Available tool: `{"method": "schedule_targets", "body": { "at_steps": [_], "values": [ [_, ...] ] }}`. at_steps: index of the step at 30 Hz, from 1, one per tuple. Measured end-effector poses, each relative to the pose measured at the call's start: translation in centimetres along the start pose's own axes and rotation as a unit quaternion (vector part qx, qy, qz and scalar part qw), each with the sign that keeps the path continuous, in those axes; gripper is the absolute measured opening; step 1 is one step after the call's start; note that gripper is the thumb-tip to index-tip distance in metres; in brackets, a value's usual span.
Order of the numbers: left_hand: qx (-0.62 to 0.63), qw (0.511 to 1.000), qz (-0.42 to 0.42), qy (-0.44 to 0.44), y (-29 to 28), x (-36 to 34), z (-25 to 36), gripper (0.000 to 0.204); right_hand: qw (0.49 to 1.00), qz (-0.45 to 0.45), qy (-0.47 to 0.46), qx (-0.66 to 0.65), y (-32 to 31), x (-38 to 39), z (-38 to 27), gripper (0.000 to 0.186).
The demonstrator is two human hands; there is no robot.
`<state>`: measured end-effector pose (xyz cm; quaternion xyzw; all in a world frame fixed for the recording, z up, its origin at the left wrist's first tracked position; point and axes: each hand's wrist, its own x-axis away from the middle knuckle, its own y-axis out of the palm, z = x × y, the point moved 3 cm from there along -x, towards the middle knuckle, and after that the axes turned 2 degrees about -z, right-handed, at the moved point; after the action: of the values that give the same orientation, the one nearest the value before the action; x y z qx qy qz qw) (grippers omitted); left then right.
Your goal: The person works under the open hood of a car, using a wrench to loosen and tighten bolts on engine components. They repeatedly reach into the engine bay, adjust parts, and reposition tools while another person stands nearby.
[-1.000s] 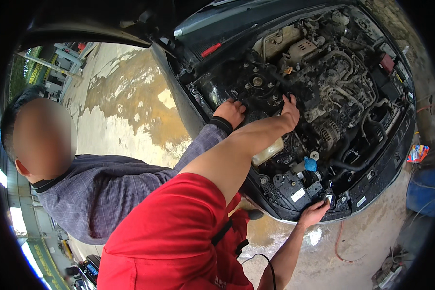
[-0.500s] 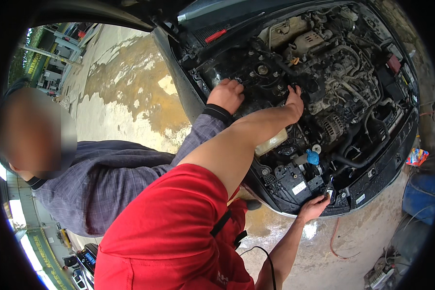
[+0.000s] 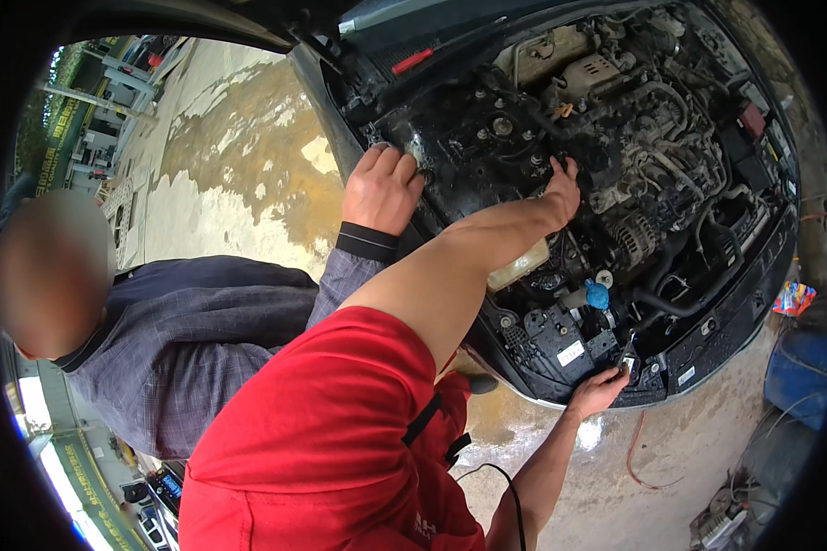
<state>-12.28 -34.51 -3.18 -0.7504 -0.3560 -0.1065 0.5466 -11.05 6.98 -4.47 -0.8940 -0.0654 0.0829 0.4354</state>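
My left hand point(image 3: 563, 191) reaches across into the engine bay point(image 3: 652, 174). Two fingertips show apart at a dark hose beside the engine, and I see nothing held; the other fingers are partly hidden. Over the front edge of the bay, my right hand point(image 3: 599, 391) grips a small dark tool point(image 3: 629, 356) with a thin shaft pointing up; its exact kind is too small to make out. Near it are a blue cap point(image 3: 596, 294) and a black box with a white label point(image 3: 570, 354). Below my left forearm sits a pale fluid reservoir point(image 3: 522, 266).
A co-worker in a grey checked jacket point(image 3: 202, 340) stands at the left, their curled hand point(image 3: 383, 190) at the fender edge. A red-handled screwdriver point(image 3: 413, 61) lies near the windshield base. Blue barrel point(image 3: 802, 367) and red hose point(image 3: 640, 455) are at the right.
The co-worker's hand has drawn back left from inside the bay to the fender edge, and their head has shifted lower. My hands stay nearly in place.
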Motion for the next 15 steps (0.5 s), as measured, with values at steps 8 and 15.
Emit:
{"method": "schedule_targets", "body": {
  "at_steps": [8,15],
  "values": [
    [0.011,1.000,-0.015,-0.002,-1.1,1.3,-0.1,0.059,1.000,0.005,-0.008,-0.008,0.1,0.0,0.1,0.035],
    [0.054,0.998,-0.021,0.006,-1.1,0.8,-0.5,0.057,1.000,-0.004,0.013,-0.009,0.0,0.1,-0.2,0.036]
  ]
}}
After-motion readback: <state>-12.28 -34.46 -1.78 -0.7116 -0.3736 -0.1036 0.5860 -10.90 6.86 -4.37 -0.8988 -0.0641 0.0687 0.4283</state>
